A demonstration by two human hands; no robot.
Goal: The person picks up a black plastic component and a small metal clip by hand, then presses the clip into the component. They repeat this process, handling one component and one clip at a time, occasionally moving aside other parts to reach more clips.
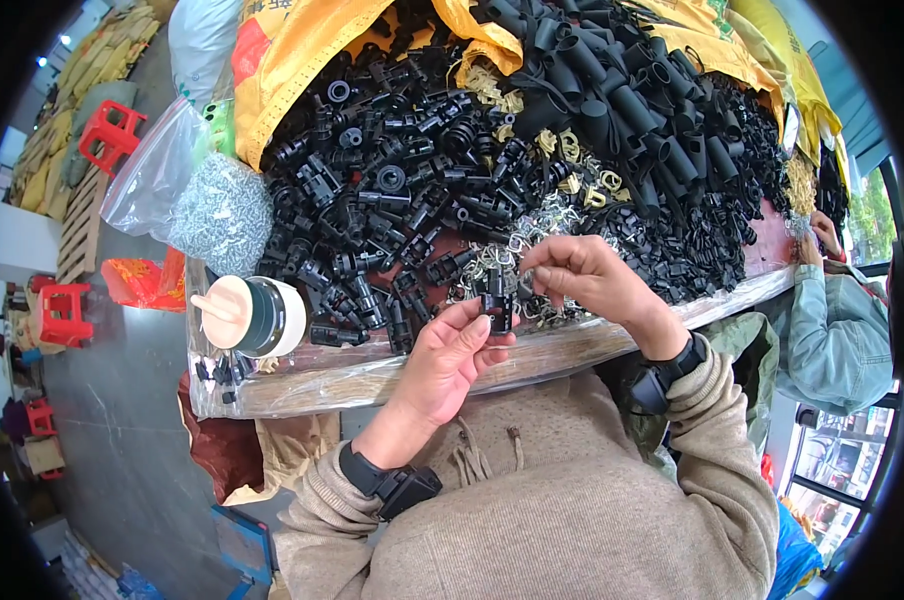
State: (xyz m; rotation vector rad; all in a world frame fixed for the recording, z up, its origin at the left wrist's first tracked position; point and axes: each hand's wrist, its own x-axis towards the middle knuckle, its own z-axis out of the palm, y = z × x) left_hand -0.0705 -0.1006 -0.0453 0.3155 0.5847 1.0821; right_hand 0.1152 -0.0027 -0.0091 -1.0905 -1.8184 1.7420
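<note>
My left hand (pixel 446 362) grips a small black plastic fitting (pixel 497 297) between thumb and fingers, held upright above the table's front edge. Just to its right, my right hand (pixel 597 285) has thumb and forefinger pinched together. Whatever sits between those fingertips is too small to make out. Behind the hands lies a heap of shiny metal rings and clips (pixel 499 258). Similar black plastic fittings (pixel 387 200) are piled to the left, and small black pieces (pixel 672 245) spread to the right.
A lidded cup (pixel 277 318) stands at the table's left front, beside a bag of screws (pixel 222 215). Black tubes (pixel 627 105) and cream plastic pieces (pixel 570 147) lie further back, below yellow sacks (pixel 302 45). Another person's sleeve (pixel 837 335) is at the right. Red stools (pixel 64 312) stand left.
</note>
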